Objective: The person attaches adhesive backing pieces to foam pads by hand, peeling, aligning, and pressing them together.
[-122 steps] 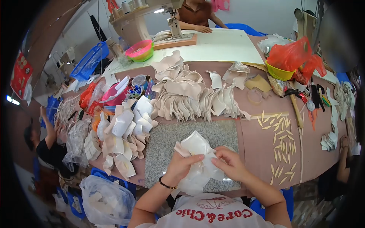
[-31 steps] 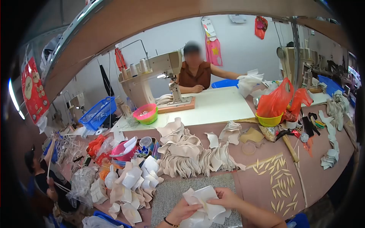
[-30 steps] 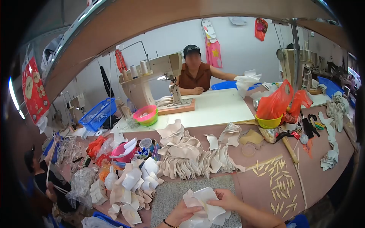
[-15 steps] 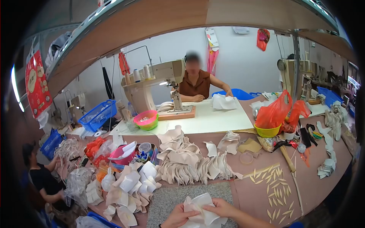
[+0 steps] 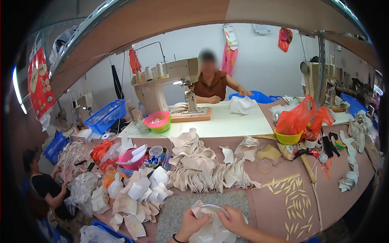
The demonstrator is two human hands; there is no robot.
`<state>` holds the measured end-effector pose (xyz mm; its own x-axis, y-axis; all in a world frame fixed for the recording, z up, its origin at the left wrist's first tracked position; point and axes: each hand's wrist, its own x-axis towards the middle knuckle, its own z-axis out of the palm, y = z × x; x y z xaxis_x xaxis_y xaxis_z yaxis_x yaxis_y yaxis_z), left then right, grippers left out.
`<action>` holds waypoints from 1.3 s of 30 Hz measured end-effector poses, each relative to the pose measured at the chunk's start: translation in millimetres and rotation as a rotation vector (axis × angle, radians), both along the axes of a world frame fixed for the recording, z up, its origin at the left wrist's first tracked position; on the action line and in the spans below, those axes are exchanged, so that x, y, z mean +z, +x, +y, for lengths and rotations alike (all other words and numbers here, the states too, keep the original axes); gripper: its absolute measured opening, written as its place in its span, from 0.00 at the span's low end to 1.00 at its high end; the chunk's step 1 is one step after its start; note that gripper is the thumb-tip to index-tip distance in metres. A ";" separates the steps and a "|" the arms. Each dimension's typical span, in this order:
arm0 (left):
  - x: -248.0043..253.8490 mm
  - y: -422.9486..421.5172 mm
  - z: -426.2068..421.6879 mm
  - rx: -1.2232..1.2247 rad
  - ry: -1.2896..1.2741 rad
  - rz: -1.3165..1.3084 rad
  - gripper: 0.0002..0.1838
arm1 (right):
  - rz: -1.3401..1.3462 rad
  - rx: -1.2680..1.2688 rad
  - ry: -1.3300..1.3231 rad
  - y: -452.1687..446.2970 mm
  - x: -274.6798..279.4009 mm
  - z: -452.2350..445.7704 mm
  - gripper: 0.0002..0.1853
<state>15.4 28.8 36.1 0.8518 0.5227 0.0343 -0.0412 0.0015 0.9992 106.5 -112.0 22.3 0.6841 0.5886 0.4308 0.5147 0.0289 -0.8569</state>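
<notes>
My left hand [image 5: 194, 222] pinches the left side of a white and beige shaped piece [image 5: 211, 227] at the bottom centre. On its right edge my right hand [image 5: 233, 218] is closed, and the piece's upper rim curves between the two hands. Both hands are over a grey stone slab [image 5: 170, 210]. Behind the slab stands a long row of layered beige pieces [image 5: 198, 174]. A heap of white and beige pieces [image 5: 139, 194] lies left of the slab.
Small pale leaf-shaped strips [image 5: 298, 202] and a hammer [image 5: 308, 169] are at the right. A yellow basket [image 5: 288, 137] holds a red bag. Across the table, a co-worker [image 5: 210, 85] sits beside a sewing machine [image 5: 162, 81]. Another person [image 5: 46, 186] is at the left.
The view has tilted up since the oldest frame. The piece in my hands is now bent into a curve. The co-worker has laid white pieces on the white table and lifted a hand off them.
</notes>
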 end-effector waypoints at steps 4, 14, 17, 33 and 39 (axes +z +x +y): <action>-10.0 8.7 13.6 0.161 0.351 -0.218 0.10 | -0.307 -0.028 0.096 -5.2 -3.8 8.9 0.18; -9.0 18.3 10.7 0.217 0.150 -0.357 0.09 | -0.375 -0.009 0.057 12.2 12.0 7.9 0.22; -2.7 13.2 12.9 0.104 -0.036 -0.160 0.17 | -0.513 -0.031 0.052 19.2 22.9 5.4 0.22; 22.4 40.4 17.9 -0.205 1.627 0.112 0.07 | -0.604 -0.056 -0.548 33.6 13.8 20.2 0.11; 18.7 37.1 34.0 -0.387 1.548 0.029 0.06 | -0.601 0.076 -0.596 43.0 -4.3 29.3 0.06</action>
